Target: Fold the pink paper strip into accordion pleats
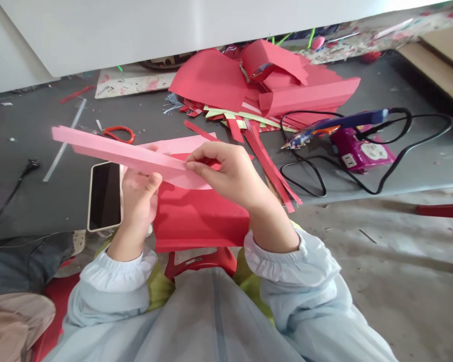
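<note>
Between my hands is a long folded strip of pink paper, tilted with its far end raised to the left. My left hand supports it from below near the middle, thumb in front and fingers partly hidden behind the paper. At the strip's right end, my right hand pinches the edge between thumb and fingers. Beneath both hands a sheet of red paper hangs over the table's front edge, with more pink paper showing behind it. A phone lies just left of my left hand.
A glue gun rests by a purple power box with looping black cable, right. Red paper pieces and cut strips pile behind my hands. Orange-handled scissors lie behind the pink strip. A black plug is at left.
</note>
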Demonstrator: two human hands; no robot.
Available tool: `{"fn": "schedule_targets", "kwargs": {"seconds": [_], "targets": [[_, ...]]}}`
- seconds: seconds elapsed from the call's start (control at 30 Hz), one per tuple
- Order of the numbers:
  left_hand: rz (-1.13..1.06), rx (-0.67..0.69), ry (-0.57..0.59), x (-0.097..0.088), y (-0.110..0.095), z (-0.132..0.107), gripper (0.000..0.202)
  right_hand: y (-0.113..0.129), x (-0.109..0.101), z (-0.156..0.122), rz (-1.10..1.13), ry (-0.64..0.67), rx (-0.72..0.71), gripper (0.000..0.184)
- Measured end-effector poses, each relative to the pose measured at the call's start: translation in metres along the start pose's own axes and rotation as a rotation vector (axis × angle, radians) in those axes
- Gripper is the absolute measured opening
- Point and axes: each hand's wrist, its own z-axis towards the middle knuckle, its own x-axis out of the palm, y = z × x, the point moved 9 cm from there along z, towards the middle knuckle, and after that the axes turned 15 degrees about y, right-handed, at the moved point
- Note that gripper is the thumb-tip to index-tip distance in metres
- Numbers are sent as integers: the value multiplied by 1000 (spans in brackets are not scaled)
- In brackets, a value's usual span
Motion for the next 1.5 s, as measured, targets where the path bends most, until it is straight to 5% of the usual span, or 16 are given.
{"fn": "schedule_targets", "kwargs": {"seconds": [0.23, 0.57, 1.13, 1.5], "targets": [[99, 51, -347, -16, -2, -15, 34, -8, 16, 1, 40, 116, 85, 12], [99, 168, -440, -28, -15, -19, 37, -17, 2, -4, 27, 169, 160, 11], [91, 225, -433, -57, -24, -15, 22, -38, -20, -12, 78, 149, 203, 14], [103, 248, -369, -49, -28, -13, 19, -32, -25, -14, -17, 160, 147, 13]]}}
